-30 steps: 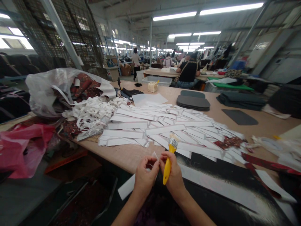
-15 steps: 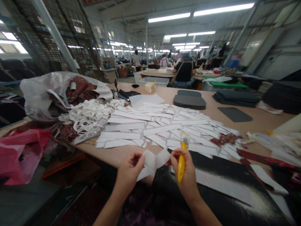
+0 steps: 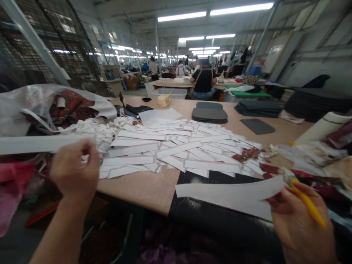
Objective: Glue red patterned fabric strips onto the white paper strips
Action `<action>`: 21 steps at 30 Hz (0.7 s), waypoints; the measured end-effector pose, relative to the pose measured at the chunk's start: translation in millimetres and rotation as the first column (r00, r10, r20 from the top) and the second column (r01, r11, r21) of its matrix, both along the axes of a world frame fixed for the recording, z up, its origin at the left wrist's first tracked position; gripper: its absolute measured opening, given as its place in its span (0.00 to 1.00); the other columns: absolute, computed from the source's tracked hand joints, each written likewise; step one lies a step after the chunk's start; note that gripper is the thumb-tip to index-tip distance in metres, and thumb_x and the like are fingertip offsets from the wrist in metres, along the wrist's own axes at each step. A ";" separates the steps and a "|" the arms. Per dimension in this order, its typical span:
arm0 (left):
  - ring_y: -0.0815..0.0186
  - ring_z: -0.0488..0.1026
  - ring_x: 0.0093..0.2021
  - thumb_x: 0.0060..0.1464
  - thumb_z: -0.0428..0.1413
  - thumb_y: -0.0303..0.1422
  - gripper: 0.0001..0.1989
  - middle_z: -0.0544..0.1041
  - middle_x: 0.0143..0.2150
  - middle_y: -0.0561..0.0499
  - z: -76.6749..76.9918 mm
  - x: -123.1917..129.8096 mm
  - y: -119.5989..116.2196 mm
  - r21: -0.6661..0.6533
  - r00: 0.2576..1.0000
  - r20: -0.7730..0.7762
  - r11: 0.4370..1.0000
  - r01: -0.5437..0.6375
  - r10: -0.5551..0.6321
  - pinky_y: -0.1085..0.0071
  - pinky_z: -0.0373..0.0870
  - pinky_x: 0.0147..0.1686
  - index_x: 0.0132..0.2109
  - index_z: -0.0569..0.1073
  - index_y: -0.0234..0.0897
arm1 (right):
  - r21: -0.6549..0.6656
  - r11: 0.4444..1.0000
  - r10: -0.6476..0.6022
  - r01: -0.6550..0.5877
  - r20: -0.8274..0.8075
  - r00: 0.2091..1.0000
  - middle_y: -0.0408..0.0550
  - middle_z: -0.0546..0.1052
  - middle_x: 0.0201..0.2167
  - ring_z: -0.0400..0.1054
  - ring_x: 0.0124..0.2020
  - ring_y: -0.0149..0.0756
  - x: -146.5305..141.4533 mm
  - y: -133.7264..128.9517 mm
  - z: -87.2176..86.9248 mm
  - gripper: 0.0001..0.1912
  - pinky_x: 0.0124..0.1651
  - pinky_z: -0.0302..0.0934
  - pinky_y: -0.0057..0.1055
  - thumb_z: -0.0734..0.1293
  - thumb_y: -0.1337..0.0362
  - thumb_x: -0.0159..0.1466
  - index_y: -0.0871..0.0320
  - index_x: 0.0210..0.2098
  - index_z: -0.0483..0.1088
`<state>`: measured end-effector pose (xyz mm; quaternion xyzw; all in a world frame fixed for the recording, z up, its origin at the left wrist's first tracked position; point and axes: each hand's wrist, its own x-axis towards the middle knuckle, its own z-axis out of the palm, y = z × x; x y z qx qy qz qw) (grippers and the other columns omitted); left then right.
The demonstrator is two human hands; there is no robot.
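Note:
At the left, my left hand (image 3: 75, 170) is closed on one end of a white strip (image 3: 33, 145), which stretches out past the left edge of view; the hand is blurred. My right hand (image 3: 302, 220) pinches the end of another white strip (image 3: 225, 190) and also holds a yellow-handled paintbrush (image 3: 309, 203), its bristle end pointing away from me. That strip hangs over a glossy black sheet (image 3: 181, 209). Another pale strip lies on the sheet, partly covered. Beyond the hands spreads a pile of white strips (image 3: 178, 148) with grey edges.
A plastic bag (image 3: 107, 108) of patterned scraps stands left, beside tangled white trimmings (image 3: 85, 128). Farther back are a whitish tub (image 3: 164, 100), stacked dark grey panels (image 3: 209, 114) and folded dark fabric (image 3: 258, 108). A white bottle-like cylinder (image 3: 321, 126) is at right. A person (image 3: 203, 80) sits beyond.
My hands have moved widely apart, left hand left and right hand right. The white pieces bunched between them are now separate strips, one in each hand. The view has turned right.

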<state>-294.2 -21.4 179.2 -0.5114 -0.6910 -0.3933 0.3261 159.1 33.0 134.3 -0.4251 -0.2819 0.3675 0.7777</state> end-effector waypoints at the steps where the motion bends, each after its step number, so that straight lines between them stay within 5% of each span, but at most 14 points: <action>1: 0.61 0.68 0.43 0.57 0.47 0.35 0.14 0.71 0.38 0.49 -13.9 14.7 11.3 -0.049 0.996 -0.091 0.999 -0.014 0.009 0.60 0.63 0.45 0.47 0.68 0.32 | -0.004 1.000 0.008 -0.008 -0.004 1.000 0.39 0.72 0.30 0.67 0.27 0.29 -1.6 -4.9 2.4 0.18 0.24 0.66 0.25 0.70 0.70 0.48 0.50 0.38 0.69; 3: 0.63 0.69 0.39 0.57 0.47 0.31 0.11 0.73 0.36 0.46 -50.8 42.4 31.8 -0.205 0.976 -0.192 0.976 0.067 -0.107 0.67 0.66 0.40 0.43 0.71 0.34 | -0.009 1.000 0.028 -0.028 -0.010 1.000 0.40 0.72 0.30 0.67 0.26 0.28 -4.4 -13.2 5.2 0.17 0.23 0.66 0.25 0.70 0.70 0.48 0.51 0.37 0.68; 6: 0.62 0.70 0.39 0.56 0.44 0.25 0.13 0.74 0.40 0.44 -109.9 73.0 49.8 -0.455 0.936 -0.171 0.867 0.202 -0.308 0.69 0.67 0.38 0.44 0.71 0.36 | -0.017 0.998 0.054 -0.055 -0.020 0.998 0.40 0.71 0.32 0.68 0.28 0.28 -6.1 -22.7 6.7 0.17 0.25 0.66 0.25 0.70 0.69 0.49 0.52 0.38 0.68; 9: 0.62 0.71 0.38 0.55 0.43 0.22 0.16 0.74 0.38 0.45 -143.4 96.7 52.1 -0.599 0.934 -0.059 0.761 0.249 -0.352 0.68 0.68 0.37 0.46 0.70 0.35 | -0.042 0.997 0.063 -0.065 -0.037 0.997 0.40 0.71 0.33 0.68 0.29 0.28 -8.5 -29.5 6.0 0.16 0.25 0.67 0.25 0.70 0.68 0.51 0.52 0.39 0.68; 11: 0.60 0.72 0.38 0.55 0.44 0.24 0.16 0.75 0.37 0.44 -142.7 116.8 45.8 -0.583 0.942 0.018 0.762 0.283 -0.336 0.65 0.69 0.38 0.50 0.68 0.35 | -0.064 0.994 0.086 -0.088 -0.030 0.996 0.40 0.71 0.32 0.67 0.28 0.28 -14.1 -33.7 3.6 0.16 0.23 0.66 0.24 0.70 0.67 0.51 0.51 0.39 0.67; 14: 0.58 0.71 0.45 0.56 0.49 0.32 0.16 0.73 0.46 0.41 -114.1 160.2 24.4 -0.391 0.883 0.152 0.793 0.467 -0.444 0.60 0.69 0.45 0.52 0.66 0.36 | -0.087 0.984 0.158 -0.154 0.041 0.987 0.41 0.70 0.33 0.67 0.27 0.29 -29.9 -42.8 -3.8 0.15 0.23 0.66 0.24 0.69 0.64 0.53 0.51 0.40 0.66; 15: 0.58 0.70 0.47 0.55 0.50 0.36 0.17 0.72 0.47 0.41 -101.3 177.1 15.0 -0.313 0.825 0.200 0.763 0.565 -0.529 0.61 0.68 0.46 0.52 0.66 0.37 | -0.090 0.982 0.175 -0.168 0.083 0.981 0.42 0.70 0.33 0.67 0.28 0.29 -36.1 -47.1 -6.9 0.14 0.24 0.66 0.25 0.68 0.63 0.54 0.51 0.40 0.65; 18: 0.55 0.68 0.50 0.49 0.55 0.45 0.32 0.71 0.50 0.39 -69.5 223.8 -11.6 -0.213 0.596 0.241 0.557 0.803 -0.766 0.62 0.69 0.48 0.59 0.59 0.36 | -0.074 0.984 0.177 -0.163 0.273 0.946 0.44 0.70 0.34 0.68 0.31 0.29 -49.6 -62.5 -14.1 0.13 0.29 0.67 0.24 0.67 0.64 0.56 0.52 0.41 0.65; 21: 0.56 0.71 0.48 0.54 0.52 0.35 0.31 0.73 0.47 0.38 -57.6 252.9 -26.0 -0.150 0.501 0.202 0.479 0.865 -0.841 0.61 0.70 0.46 0.62 0.52 0.33 | 0.035 0.964 0.221 -0.262 0.438 0.871 0.44 0.71 0.32 0.68 0.33 0.30 -48.0 -73.4 -12.9 0.10 0.35 0.67 0.26 0.65 0.67 0.58 0.52 0.40 0.65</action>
